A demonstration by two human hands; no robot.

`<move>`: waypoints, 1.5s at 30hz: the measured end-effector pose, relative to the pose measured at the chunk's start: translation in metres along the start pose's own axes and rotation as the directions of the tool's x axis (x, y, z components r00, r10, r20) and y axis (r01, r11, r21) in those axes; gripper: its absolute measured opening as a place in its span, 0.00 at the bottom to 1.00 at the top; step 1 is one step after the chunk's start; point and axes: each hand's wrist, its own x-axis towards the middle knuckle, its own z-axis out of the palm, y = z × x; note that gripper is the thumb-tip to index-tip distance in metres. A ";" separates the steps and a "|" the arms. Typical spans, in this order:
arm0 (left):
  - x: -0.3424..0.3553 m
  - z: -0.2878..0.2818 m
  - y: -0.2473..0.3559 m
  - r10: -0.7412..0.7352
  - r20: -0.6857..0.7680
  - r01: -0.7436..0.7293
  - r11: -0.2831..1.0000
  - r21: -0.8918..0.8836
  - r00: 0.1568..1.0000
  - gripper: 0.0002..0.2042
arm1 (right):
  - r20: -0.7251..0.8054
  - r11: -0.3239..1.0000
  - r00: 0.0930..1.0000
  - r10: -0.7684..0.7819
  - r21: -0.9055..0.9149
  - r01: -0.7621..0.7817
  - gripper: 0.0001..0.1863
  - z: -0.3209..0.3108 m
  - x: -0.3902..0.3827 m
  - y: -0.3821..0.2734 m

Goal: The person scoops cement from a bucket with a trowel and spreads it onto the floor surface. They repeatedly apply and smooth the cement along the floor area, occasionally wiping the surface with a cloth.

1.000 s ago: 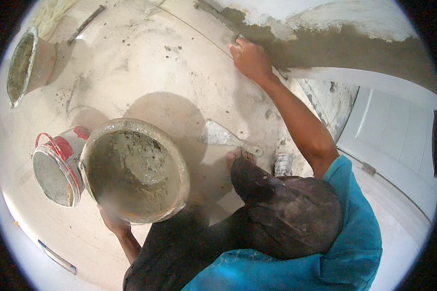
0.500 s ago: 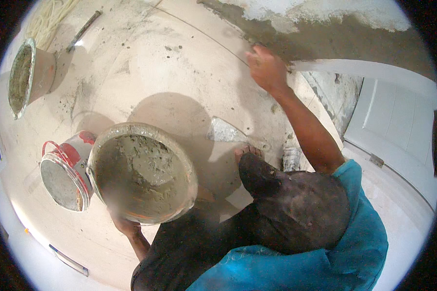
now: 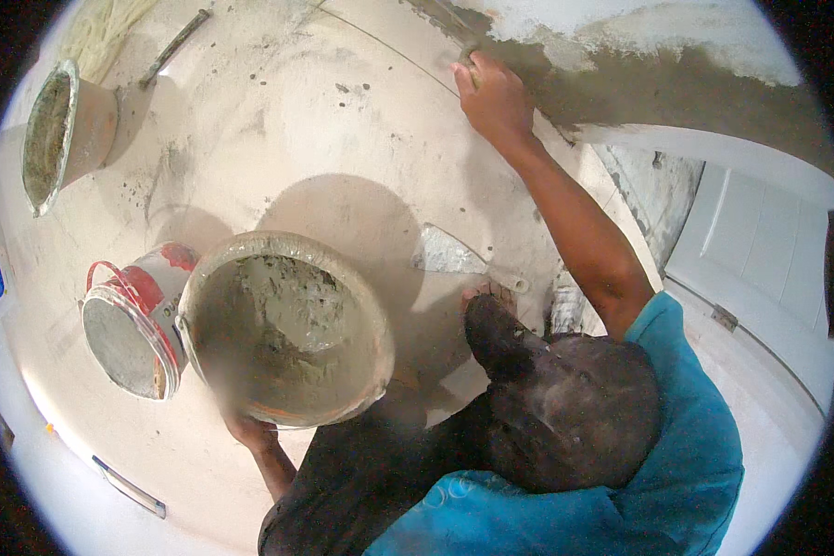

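Observation:
A round mortar-caked bucket [image 3: 386, 347] with wet grey mortar in it is tilted toward me beside my knee. My left hand [image 3: 250, 430] is closed on its lower near side, with the fingers partly hidden under it. At the upper right, my right hand [image 3: 498, 104] closes round a slim tool [image 3: 470, 54] with a greyish grip. The tool's far end lies along the wall's edge and is hard to make out. Close beyond that hand runs a band of damp mortar [image 3: 704, 93] on the wall.
Left of the bucket stands a white-and-red pail [image 3: 125, 343] with grey contents. Another bucket [image 3: 51, 139] and a dark bar [image 3: 174, 48] lie farther left. A mortar-smeared trowel [image 3: 449, 250] rests on the floor by my foot. A white panelled door [image 3: 755, 250] is at right.
My right hand has moved slightly up and left along the wall, tool in its grip. The bucket in my left hand has shifted a little to the right in view.

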 end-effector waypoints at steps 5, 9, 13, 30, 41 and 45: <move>0.000 0.005 0.002 -0.003 0.001 0.003 0.999 -0.044 1.000 0.32 | 0.017 0.999 1.000 -0.004 0.033 0.004 0.26 -0.003 -0.018 0.012; -0.001 0.010 0.005 -0.027 -0.035 0.025 0.999 -0.041 0.999 0.32 | 0.133 1.000 0.991 0.023 0.010 -0.025 0.23 -0.009 -0.005 0.014; 0.001 0.009 0.003 0.016 -0.039 -0.017 0.999 -0.033 0.999 0.29 | 0.156 1.000 0.988 0.012 0.008 -0.014 0.21 -0.027 0.005 0.013; 0.003 0.006 0.001 0.011 -0.030 -0.013 0.998 -0.064 0.999 0.30 | 0.178 0.999 0.983 0.042 -0.011 -0.041 0.26 0.005 0.016 -0.010; 0.007 0.007 0.001 0.053 0.012 -0.052 0.998 -0.039 0.999 0.30 | 0.069 0.999 0.997 0.041 -0.017 -0.040 0.25 0.007 -0.003 0.004; 0.006 0.009 0.003 0.009 -0.025 -0.010 0.999 -0.042 1.000 0.30 | 0.076 0.998 0.996 0.040 -0.057 -0.036 0.25 0.012 -0.003 0.009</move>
